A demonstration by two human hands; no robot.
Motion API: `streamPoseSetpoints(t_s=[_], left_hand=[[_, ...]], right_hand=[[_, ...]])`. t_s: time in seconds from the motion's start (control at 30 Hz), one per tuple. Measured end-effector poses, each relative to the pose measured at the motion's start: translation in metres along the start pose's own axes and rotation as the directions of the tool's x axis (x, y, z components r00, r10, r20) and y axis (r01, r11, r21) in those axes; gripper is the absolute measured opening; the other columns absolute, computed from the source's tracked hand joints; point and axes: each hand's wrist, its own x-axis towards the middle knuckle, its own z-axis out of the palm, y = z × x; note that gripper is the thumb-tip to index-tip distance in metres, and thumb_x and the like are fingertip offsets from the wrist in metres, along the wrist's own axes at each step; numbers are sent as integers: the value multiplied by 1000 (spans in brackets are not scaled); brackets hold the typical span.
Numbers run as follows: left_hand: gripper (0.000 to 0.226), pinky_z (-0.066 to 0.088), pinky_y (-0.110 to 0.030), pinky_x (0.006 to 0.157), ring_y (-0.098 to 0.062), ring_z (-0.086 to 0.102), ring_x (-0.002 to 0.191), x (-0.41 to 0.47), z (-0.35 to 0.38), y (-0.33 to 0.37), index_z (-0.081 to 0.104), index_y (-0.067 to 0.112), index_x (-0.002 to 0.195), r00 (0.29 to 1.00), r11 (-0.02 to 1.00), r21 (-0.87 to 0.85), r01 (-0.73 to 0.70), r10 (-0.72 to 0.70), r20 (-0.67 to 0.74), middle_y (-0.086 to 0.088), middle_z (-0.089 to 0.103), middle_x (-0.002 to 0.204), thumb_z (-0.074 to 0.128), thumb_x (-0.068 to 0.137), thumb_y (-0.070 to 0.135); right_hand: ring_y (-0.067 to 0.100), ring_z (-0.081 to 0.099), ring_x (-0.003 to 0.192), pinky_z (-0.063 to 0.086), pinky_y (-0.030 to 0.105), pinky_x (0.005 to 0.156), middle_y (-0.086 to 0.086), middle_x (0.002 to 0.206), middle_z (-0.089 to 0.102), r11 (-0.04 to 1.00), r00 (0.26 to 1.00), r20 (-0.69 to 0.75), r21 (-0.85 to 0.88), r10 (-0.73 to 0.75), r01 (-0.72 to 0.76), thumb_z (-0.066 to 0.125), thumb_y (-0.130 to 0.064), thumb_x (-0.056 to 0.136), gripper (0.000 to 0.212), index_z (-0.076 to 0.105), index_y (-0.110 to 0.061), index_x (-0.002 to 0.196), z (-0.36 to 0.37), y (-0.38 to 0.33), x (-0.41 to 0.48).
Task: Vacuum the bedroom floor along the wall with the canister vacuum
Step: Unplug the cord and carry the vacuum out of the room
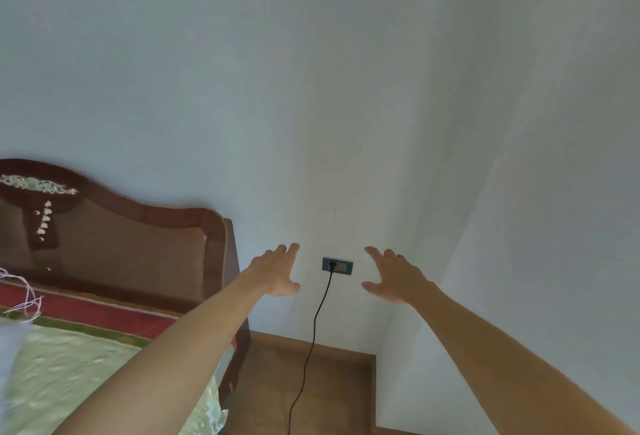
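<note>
Hands (pixel 277 270) (pixel 393 277) empty, fingers (pixel 289 249) spread wide, flanking wall socket (pixel 337 265), black cord (pixel 313 330) plugged in, headboard (pixel 138 237) left.

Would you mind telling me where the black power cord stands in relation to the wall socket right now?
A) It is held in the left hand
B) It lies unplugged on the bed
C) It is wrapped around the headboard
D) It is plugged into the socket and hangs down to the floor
D: the black cord runs from its plug in the wall socket down toward the wooden floor, while the left hand and right hand are open and hold nothing.
</note>
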Motion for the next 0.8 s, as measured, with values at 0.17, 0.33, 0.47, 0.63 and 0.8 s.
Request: streamPoseSetpoints(t_s=[0.17,0.33,0.47,0.63,0.8], left_hand=[[85,47,-40,95,-28,50,123,51,1,-28,15,20,153,999,1000,-30,-10,12,48,-7,44,140,66,87,38],[86,49,-41,96,-29,51,121,85,15,-49,15,19,153,995,998,-60,3,3,95,-7,45,139,66,86,36],[87,51,-42,95,-28,52,118,110,35,-65,14,20,153,991,996,-87,18,-6,134,-7,45,138,67,85,34],[88,51,-42,98,-29,53,121,147,65,-83,14,21,154,983,993,-105,50,-30,182,-8,43,143,68,85,34],[89,50,-41,100,-30,48,127,193,95,-97,13,21,155,969,988,-126,90,-57,241,-8,38,148,68,86,32]], right_hand=[[27,44,127,46,41,96,7,141,40,999,1000,22,32,-10,9,52,-52,94,75,13,-30,153,17,-19,54],[28,43,128,45,40,96,7,142,40,1000,998,64,29,-2,0,52,-51,95,75,12,-29,154,33,-18,94],[27,44,127,45,39,96,7,142,41,1000,996,92,29,-8,6,52,-51,94,73,14,-30,153,49,-14,129],[28,44,129,44,40,99,8,143,42,993,989,145,112,10,-26,54,-51,94,74,15,-29,153,74,-3,176],[28,47,127,44,40,99,9,145,41,971,977,210,226,36,-84,55,-50,94,74,17,-27,153,110,15,228]])
